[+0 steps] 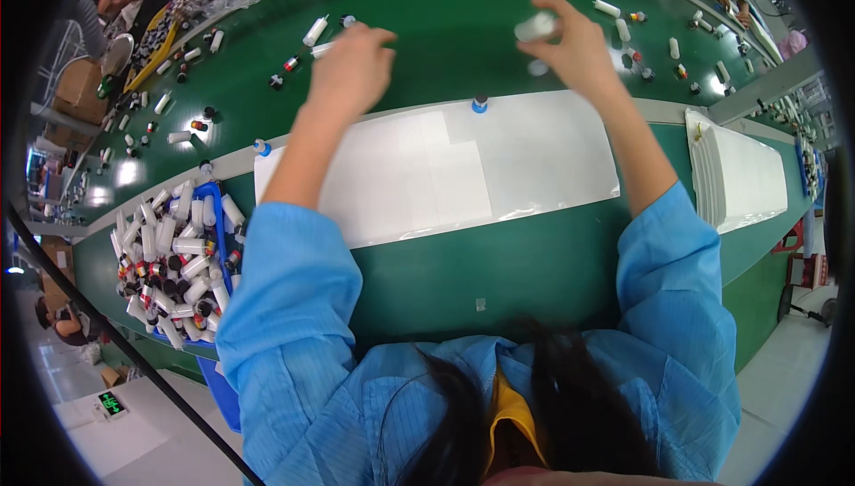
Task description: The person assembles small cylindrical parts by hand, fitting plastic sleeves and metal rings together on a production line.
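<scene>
My right hand [579,45] is raised over the green belt and grips a white cylinder [536,27] between thumb and fingers; motion blurs the cylinder. Over the belt to the left is my left hand [354,68], its index finger and thumb apart and nothing visible between them. Some of its fingertips are hidden. Partly behind that hand lies one white cylinder [322,50], and a second white cylinder [314,31] with a thin tip lies just beyond. Below both hands, white sheets [552,148] lie on the green table [481,272].
A blue tray [219,237] heaped with white cylinders [165,235] stands at left. Blue-and-black pieces [480,104] sit along the sheets' far edge. A stack of white sheets [739,174] lies at right. More cylinders and small dark pieces dot the belt [445,5]. Other people work across it.
</scene>
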`<action>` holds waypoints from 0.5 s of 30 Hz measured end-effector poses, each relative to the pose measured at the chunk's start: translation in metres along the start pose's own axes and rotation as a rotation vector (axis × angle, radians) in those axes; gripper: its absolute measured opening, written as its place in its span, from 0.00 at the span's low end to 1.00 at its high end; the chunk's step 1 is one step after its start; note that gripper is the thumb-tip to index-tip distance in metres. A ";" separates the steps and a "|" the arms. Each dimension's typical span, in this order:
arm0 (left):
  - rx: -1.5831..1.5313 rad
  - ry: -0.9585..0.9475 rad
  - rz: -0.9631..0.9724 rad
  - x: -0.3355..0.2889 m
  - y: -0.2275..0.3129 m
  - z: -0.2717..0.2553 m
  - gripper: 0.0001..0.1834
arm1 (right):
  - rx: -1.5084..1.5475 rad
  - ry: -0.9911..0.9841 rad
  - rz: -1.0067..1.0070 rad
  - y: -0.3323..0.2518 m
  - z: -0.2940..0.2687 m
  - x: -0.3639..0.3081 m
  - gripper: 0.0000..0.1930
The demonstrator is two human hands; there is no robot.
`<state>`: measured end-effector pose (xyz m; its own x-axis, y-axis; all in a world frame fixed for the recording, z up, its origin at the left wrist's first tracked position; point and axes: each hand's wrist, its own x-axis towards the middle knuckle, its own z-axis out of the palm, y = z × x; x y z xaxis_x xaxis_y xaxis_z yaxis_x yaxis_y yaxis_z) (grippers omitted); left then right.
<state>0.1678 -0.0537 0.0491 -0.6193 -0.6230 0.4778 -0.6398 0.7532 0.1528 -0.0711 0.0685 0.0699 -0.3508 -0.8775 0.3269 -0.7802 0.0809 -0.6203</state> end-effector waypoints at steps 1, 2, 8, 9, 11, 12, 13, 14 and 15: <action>0.045 0.008 -0.022 0.005 -0.025 0.002 0.11 | -0.002 0.001 -0.005 0.011 -0.004 0.007 0.25; 0.087 0.012 -0.045 0.011 -0.043 0.005 0.11 | -0.214 -0.007 0.033 0.025 -0.005 0.014 0.25; 0.317 0.251 0.309 0.049 -0.068 0.028 0.19 | -0.630 0.012 -0.068 0.051 0.002 0.005 0.20; 0.286 0.181 0.483 0.056 -0.075 0.031 0.23 | -0.624 0.142 -0.240 0.048 0.006 0.002 0.19; 0.236 -0.070 0.423 0.062 -0.084 0.033 0.23 | -0.201 0.054 -0.307 0.020 0.015 -0.005 0.15; 0.186 -0.324 0.361 0.064 -0.086 0.033 0.22 | -0.039 -0.112 -0.213 -0.005 0.020 -0.015 0.12; 0.272 -0.501 0.299 0.071 -0.075 0.020 0.20 | 0.038 -0.220 -0.207 -0.022 0.028 -0.026 0.09; 0.272 -0.503 0.310 0.072 -0.074 0.015 0.20 | -0.045 -0.224 -0.505 -0.026 0.038 -0.038 0.07; 0.354 -0.504 0.293 0.069 -0.079 0.010 0.19 | -0.104 -0.194 -0.596 -0.037 0.049 -0.057 0.06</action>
<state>0.1709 -0.1580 0.0618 -0.8711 -0.4907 -0.0181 -0.4705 0.8447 -0.2550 0.0032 0.0928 0.0392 0.2517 -0.8551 0.4533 -0.8624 -0.4108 -0.2960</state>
